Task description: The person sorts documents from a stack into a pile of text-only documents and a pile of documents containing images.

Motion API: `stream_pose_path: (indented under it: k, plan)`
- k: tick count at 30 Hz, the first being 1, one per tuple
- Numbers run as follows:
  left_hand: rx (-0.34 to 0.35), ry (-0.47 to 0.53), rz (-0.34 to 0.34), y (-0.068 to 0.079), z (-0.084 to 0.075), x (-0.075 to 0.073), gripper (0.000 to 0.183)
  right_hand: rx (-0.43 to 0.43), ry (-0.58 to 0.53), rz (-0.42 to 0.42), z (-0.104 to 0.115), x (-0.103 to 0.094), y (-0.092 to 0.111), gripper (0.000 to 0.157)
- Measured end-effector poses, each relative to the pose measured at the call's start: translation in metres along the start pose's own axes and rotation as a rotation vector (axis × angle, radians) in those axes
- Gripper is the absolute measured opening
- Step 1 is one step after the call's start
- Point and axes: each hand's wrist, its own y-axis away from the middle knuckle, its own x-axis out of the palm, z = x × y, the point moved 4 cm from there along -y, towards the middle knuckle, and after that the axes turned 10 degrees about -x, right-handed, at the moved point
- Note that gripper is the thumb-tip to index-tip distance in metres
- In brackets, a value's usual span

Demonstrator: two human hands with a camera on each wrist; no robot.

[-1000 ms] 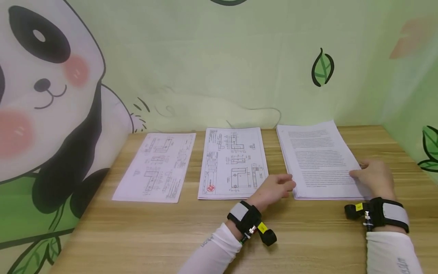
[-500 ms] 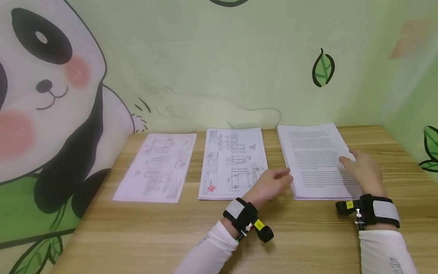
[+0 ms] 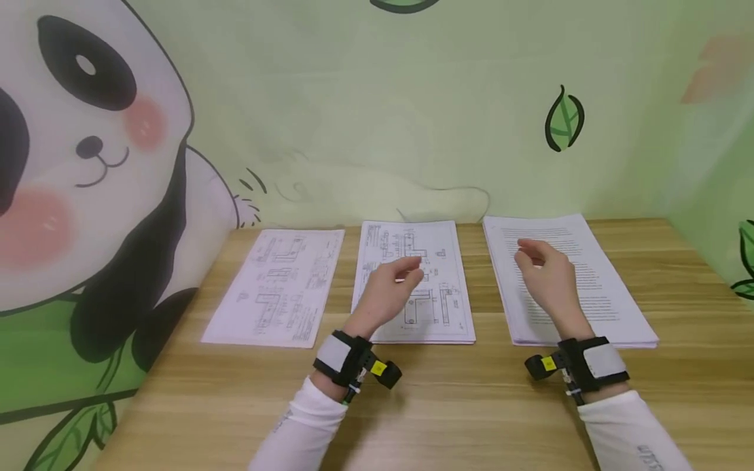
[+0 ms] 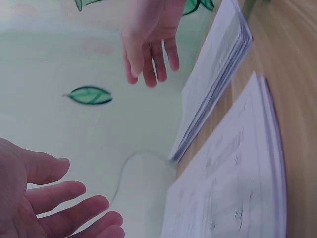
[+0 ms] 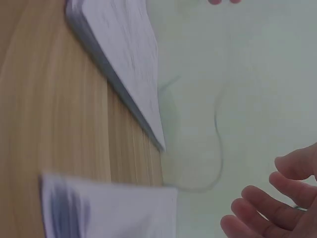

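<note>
My left hand (image 3: pixel 389 288) is raised above the middle stack of drawings (image 3: pixel 438 327), its fingers relaxed and apart with nothing between them. The right hand (image 3: pixel 548 275) hovers over the right stack of printed text pages (image 3: pixel 601 288), also holding nothing. In the left wrist view, the left fingers (image 4: pixel 74 218) are loosely spread, clear of both stacks, and the right hand (image 4: pixel 153 34) hangs with its fingers pointing down. The right wrist view has the right fingers (image 5: pixel 267 208) loosely bent in the air. Further left, a thin set of drawing sheets (image 3: pixel 277 288) lies flat.
All the paper lies in a row on a wood-grain table (image 3: pixel 453 405). Behind it rises a pale green backdrop (image 3: pixel 353 131) printed with a panda (image 3: pixel 118 170) and leaves. Each wrist wears a black strap with a small camera.
Both hands have left the right stack's sides and risen, moving leftward. The left hand is now over the middle stack and the right hand over the text pages. The stacks stay in place.
</note>
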Motion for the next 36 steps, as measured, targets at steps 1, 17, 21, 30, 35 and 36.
stream_pose_path:
  k: [1,17,21,30,35,36]
  plan:
    - [-0.003,0.003,-0.019,0.001,0.003,-0.007,0.039,-0.018,-0.010,0.001,0.004,0.004,0.001,0.038]
    - [-0.166,-0.173,-0.215,0.017,0.084,-0.117,0.047,-0.145,-0.127,0.138,0.074,0.069,0.002,0.040]
    - [-0.252,-0.207,-0.228,0.024,0.112,-0.146,0.053,-0.129,-0.196,0.161,0.091,0.093,0.004,0.047]
    - [-0.453,-0.195,-0.231,0.046,0.161,-0.195,0.066,-0.126,-0.299,0.270,0.128,0.147,0.014,0.052]
    - [-0.537,-0.217,-0.244,0.055,0.177,-0.207,0.066,-0.076,-0.376,0.404,0.147,0.179,0.025,0.052]
    - [-0.546,-0.225,-0.238,0.056,0.180,-0.208,0.066,-0.058,-0.395,0.436,0.151,0.185,0.028,0.052]
